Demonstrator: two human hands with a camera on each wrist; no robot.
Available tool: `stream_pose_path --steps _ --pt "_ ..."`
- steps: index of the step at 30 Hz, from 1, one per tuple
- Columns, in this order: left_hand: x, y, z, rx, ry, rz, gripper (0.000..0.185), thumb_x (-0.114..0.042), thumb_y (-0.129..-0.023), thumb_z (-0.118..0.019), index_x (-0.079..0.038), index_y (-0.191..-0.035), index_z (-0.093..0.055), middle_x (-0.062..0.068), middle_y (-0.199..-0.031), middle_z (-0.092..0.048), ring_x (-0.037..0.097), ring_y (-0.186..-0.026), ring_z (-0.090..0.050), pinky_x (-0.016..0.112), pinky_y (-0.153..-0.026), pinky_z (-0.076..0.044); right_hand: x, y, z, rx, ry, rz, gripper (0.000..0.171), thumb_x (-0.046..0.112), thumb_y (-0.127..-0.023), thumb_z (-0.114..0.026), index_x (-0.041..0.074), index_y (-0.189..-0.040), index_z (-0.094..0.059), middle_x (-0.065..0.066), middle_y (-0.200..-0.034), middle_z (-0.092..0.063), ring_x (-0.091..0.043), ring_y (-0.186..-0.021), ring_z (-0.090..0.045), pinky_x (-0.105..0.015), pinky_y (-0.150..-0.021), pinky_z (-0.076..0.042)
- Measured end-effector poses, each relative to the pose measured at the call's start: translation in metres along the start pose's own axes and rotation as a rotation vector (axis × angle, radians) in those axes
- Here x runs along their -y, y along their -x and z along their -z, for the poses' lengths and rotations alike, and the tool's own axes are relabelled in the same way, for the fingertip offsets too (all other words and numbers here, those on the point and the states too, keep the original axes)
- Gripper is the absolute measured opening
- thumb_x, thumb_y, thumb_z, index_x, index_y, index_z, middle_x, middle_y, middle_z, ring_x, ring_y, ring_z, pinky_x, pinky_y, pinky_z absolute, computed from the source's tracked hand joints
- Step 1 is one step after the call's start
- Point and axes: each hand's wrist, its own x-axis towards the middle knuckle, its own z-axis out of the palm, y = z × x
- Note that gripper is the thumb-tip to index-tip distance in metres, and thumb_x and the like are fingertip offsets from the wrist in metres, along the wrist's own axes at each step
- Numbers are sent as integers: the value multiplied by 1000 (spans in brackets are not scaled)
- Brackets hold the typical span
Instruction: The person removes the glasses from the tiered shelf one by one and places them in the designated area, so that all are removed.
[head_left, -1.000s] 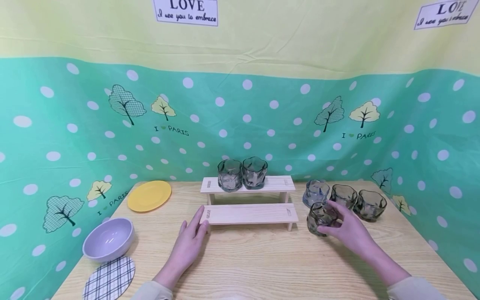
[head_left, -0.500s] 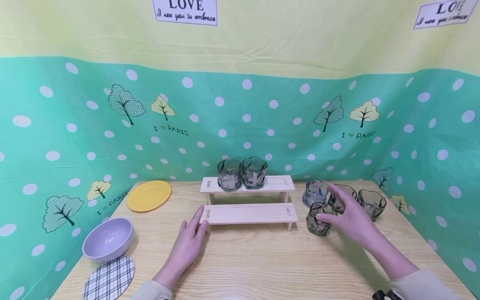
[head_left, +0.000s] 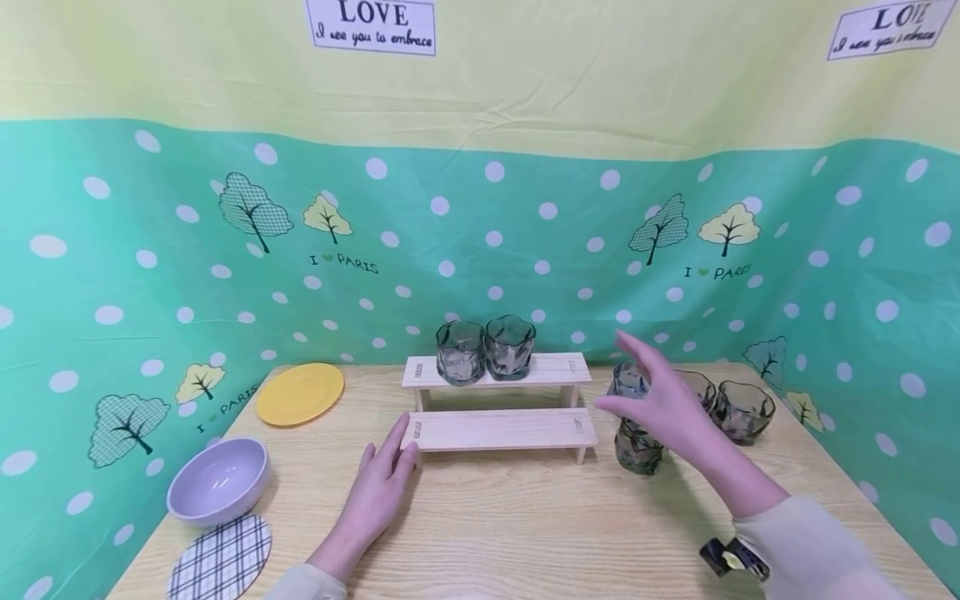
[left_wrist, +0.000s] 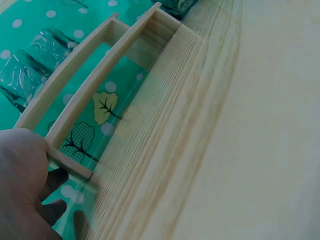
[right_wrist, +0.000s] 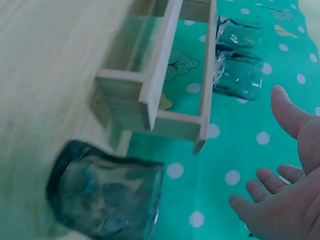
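A pale wooden table (head_left: 525, 533) fills the corner. Behind it hangs a cloth backdrop (head_left: 525, 242), yellow above, green with white dots and little trees below. Two "LOVE" signs (head_left: 371, 25) sit high up. Light is soft and even.

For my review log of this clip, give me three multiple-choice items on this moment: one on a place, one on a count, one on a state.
1. Where does the left hand rest?
A. On the yellow plate
B. At the left end of the lower shelf step
C. Inside the purple bowl

2. How many glass cups stand on the top step of the wooden shelf?
A. Two
B. Four
C. None

3. What is the right hand doing?
A. Gripping a cup
B. Lying flat on the table
C. Raised with fingers spread, holding nothing

Answers:
1. B, its fingers touch the corner of the lower step.
2. A, a pair of glass cups stands at the left of the top step.
3. C, the wrist view shows an empty open palm above the nearest cup.
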Motion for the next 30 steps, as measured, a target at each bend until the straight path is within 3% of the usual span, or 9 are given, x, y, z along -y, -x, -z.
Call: stream_pose_path --steps 11,20,30 --pt "0 1 0 1 4 22 62 -39 -120 -48 -14 -175 -33 16 -168 -48 56 -162 -18 66 -135 -2 29 -31 -17 36 -92 24 116 35 -89 -95 20 -178 -21 -11 -182 -24 -51 -161 -28 -64 -129 -31" --pt "-1 1 -1 -1 1 11 62 -37 -120 -49 -13 -175 -34 16 -169 -47 55 -161 -24 65 -136 -2 38 -52 -32 52 -134 50 115 38 -89 -95 23 -178 -23 -7 -181 -27 -47 -162 -30 -59 -131 -30" --pt "-3 1 0 0 6 32 62 -38 -120 -49 -15 -175 -33 15 -170 -46 57 -163 -15 67 -135 -2 47 -71 -54 58 -129 53 114 25 -88 -97 17 -177 -25 -12 -179 -30 -46 -160 -35 -55 -131 -33"
